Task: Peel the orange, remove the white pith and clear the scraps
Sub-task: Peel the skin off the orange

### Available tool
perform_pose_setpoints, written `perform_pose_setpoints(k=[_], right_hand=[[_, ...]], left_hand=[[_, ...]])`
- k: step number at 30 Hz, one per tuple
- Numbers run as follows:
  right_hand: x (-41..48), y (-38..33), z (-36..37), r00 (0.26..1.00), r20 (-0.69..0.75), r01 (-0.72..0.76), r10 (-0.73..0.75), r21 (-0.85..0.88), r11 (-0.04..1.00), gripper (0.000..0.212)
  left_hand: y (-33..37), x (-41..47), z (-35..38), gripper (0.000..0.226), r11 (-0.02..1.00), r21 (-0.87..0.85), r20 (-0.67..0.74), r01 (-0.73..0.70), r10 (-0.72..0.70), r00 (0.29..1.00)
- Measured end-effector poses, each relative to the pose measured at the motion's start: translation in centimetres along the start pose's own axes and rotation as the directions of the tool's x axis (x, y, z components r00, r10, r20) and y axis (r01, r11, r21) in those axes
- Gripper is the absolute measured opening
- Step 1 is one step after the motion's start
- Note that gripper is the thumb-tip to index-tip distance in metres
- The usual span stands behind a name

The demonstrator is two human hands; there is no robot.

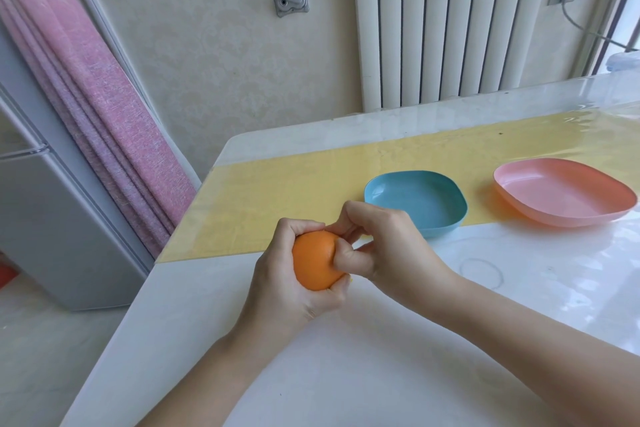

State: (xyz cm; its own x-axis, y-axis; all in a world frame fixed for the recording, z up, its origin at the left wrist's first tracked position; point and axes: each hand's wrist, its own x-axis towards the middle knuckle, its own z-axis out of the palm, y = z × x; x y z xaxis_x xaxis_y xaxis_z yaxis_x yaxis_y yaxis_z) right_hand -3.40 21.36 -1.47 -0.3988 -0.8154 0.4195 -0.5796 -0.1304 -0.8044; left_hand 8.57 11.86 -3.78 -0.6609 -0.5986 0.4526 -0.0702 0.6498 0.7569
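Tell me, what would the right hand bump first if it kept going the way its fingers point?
The orange. The right hand points its curled fingers leftward, and they seem to touch the peel. Past it is the left hand gripping the orange.

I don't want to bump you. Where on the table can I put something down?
Free: the mat left of the blue dish; the table in front of the pink dish; the strip between the forearms. Crowded: around the orange, where the left hand and right hand meet, just before the blue dish.
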Motion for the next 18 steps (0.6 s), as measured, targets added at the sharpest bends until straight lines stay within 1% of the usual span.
perform_pose_setpoints(k=[4, 9, 13, 15, 18], right_hand=[[0.1, 0.1, 0.2, 1.000, -0.012, -0.008, 0.008, 0.031, 0.999, 0.017], [-0.1, 0.2, 0.3, 0.999, -0.025, -0.039, 0.042, 0.110, 0.993, 0.015], [-0.2, 0.1, 0.6, 0.999, -0.038, -0.033, 0.039, 0.147, 0.989, 0.020], [-0.2, 0.4, 0.3, 0.999, -0.009, -0.037, 0.039, 0.177, 0.984, 0.019], [-0.2, 1.2, -0.8, 0.993, 0.117, -0.033, 0.006, 0.227, 0.973, 0.007]], left_hand=[[0.0, 0.1, 0.1, 0.059, 0.999, 0.024, -0.032, -0.038, 0.038, 0.999], [-0.2, 0.0, 0.0, 0.060, 0.996, 0.022, -0.034, -0.091, 0.092, 0.995], [-0.2, 0.1, -0.2, 0.058, 0.988, 0.035, -0.037, -0.148, 0.149, 0.988], [-0.2, 0.1, -0.3, 0.058, 0.986, 0.035, -0.042, -0.162, 0.164, 0.986], [-0.2, 0.2, -0.4, 0.058, 0.986, 0.029, -0.034, -0.163, 0.164, 0.986]])
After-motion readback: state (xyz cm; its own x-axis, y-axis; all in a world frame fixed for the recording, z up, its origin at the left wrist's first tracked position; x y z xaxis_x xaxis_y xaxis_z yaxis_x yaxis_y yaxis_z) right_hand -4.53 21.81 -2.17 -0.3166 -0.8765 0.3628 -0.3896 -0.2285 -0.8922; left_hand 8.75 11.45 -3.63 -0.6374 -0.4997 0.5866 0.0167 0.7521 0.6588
